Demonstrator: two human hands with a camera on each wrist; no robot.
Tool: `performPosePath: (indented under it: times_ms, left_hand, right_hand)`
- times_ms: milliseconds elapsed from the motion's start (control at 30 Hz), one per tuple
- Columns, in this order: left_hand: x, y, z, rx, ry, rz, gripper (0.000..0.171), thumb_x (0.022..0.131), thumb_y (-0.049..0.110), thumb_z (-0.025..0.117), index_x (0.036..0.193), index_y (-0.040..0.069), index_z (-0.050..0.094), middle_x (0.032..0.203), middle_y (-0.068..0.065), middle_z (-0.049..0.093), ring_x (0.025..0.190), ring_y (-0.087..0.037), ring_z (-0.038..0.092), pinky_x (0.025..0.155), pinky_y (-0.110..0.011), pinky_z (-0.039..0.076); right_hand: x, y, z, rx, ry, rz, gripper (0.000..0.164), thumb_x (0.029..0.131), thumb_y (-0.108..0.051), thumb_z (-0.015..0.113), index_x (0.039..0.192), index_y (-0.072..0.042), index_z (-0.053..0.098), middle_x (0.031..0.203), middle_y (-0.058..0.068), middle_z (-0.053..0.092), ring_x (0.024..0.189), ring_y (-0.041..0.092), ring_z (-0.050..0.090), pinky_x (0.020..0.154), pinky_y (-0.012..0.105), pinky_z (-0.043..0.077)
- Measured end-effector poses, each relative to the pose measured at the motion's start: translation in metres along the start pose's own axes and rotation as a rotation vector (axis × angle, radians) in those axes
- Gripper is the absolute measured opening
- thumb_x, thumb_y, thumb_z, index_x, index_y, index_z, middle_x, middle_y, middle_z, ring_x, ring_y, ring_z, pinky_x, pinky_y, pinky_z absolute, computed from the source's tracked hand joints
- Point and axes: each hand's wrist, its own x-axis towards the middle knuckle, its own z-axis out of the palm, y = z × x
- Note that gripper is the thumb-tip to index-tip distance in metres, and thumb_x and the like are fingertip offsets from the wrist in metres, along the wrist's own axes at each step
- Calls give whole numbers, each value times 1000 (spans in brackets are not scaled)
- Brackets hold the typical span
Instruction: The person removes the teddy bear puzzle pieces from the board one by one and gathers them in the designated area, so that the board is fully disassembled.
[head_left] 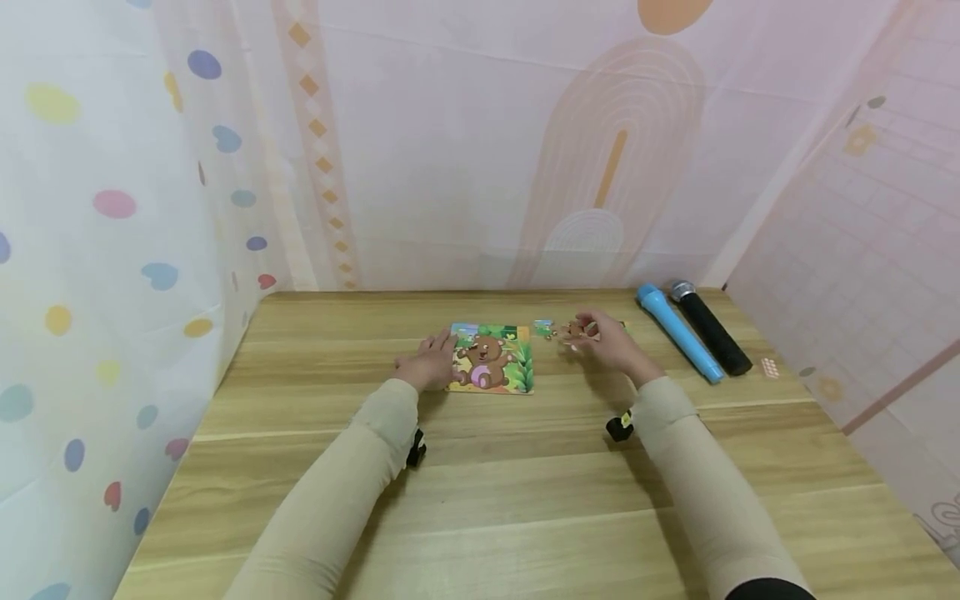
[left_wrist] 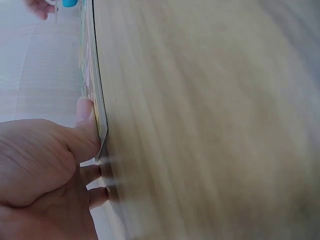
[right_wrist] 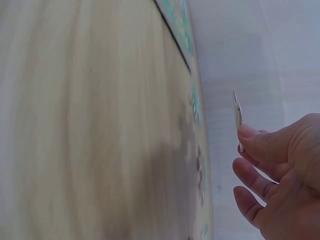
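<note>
A square jigsaw puzzle with a brown bear lies flat on the table. My left hand rests along its left edge, the thumb touching the near left corner while the other fingers meet the tabletop. To the right of the puzzle, my right hand is raised above the table and pinches a thin puzzle piece between thumb and fingers. That piece shows edge-on in the right wrist view. A loose green and blue puzzle piece lies nearby; other pieces are partly hidden under the right hand.
A blue microphone and a black microphone lie side by side at the right back of the wooden table. A small pale dotted item is near the right edge. Patterned cloth hangs behind.
</note>
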Motion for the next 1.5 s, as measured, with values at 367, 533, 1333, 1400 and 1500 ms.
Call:
performPosePath:
  times_ms: [367, 533, 1333, 1400, 1500]
  left_hand:
    - [-3, 1, -4, 73, -3, 15, 81, 104, 39, 55, 164, 10, 9, 171, -10, -1, 155, -37, 1, 106, -79, 22]
    - [-5, 2, -7, 89, -14, 35, 80, 105, 42, 53, 164, 8, 10, 171, -13, 1, 155, -40, 3, 107, -79, 23]
    - [-8, -10, -9, 92, 13, 143, 96, 95, 46, 69, 162, 2, 16, 169, -18, 6, 154, -43, 7, 113, -76, 10]
    - [-6, -10, -7, 95, 18, 151, 96, 95, 46, 69, 162, 1, 16, 170, -17, 5, 154, -42, 7, 113, -76, 10]
    - [-4, -12, -6, 96, 29, 161, 97, 95, 47, 69, 161, 0, 16, 170, -16, 5, 154, -41, 8, 114, -75, 10]
  right_hand:
    - [-12, 23, -10, 2, -54, 26, 43, 96, 3, 65, 135, 12, 49, 128, 29, 57, 115, 43, 58, 96, 51, 50]
    - [-16, 28, -10, -25, -116, 58, 37, 97, 5, 62, 132, 9, 51, 130, 27, 57, 118, 43, 59, 96, 50, 51]
    - [-17, 37, -7, -122, -81, -23, 46, 92, 13, 64, 136, 11, 51, 128, 29, 59, 105, 39, 61, 91, 51, 51]
    - [-18, 38, -8, -124, -85, -29, 47, 91, 14, 64, 136, 11, 51, 128, 30, 59, 102, 37, 61, 88, 50, 52]
    - [-18, 38, -9, -123, -88, -33, 47, 91, 14, 65, 136, 11, 51, 129, 29, 59, 99, 35, 61, 86, 48, 52]
